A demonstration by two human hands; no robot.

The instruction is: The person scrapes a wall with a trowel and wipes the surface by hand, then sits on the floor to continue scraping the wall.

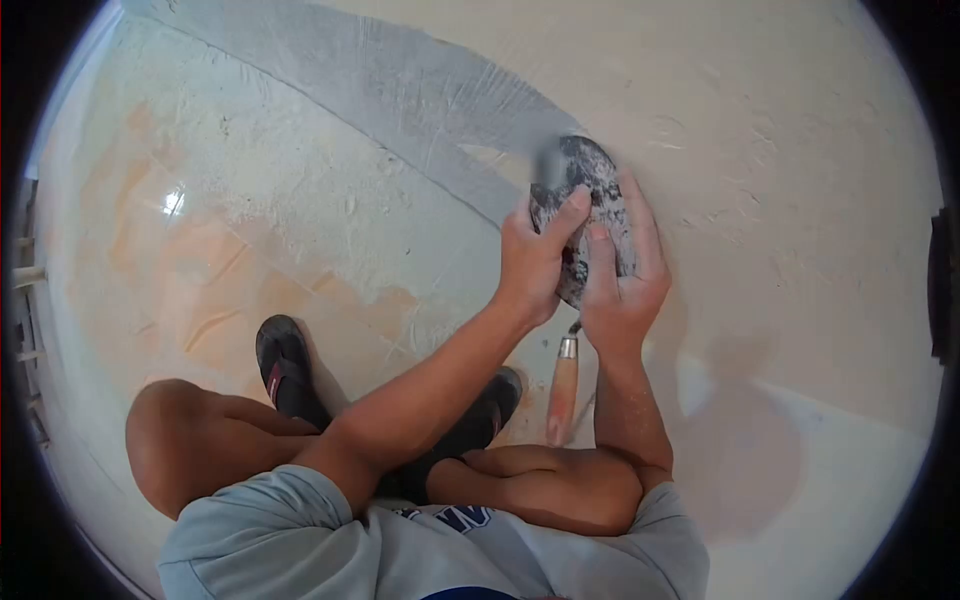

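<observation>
A pale plastered wall [780, 130] fills the upper and right part of the head view, crossed by a broad grey band of wet plaster [400, 80] that runs down from the upper left to the hands. Below it lies a dusty tiled floor [200, 250], glossy in places and streaked with white residue.

The person crouches, bare knees spread, in a grey shirt [300, 540] whose lower edge is cut off by the frame. A black sandal [285, 365] is on the left foot; the other foot is mostly hidden behind the left forearm.

Both hands press a round, flat tool [590, 200], grey and mottled with dried plaster, against the wall at the end of the grey band. It looks like a float or disc, but its exact kind is hard to make out, and its upper edge is blurred. The left hand [535, 265] grips its left rim, thumb on the face. The right hand [625, 280] lies flat over its right side, fingers spread upward, clasping it.

Below the hands a wooden handle [562, 390] with a metal collar points up; its blade is hidden behind the right wrist. No container is in view.
</observation>
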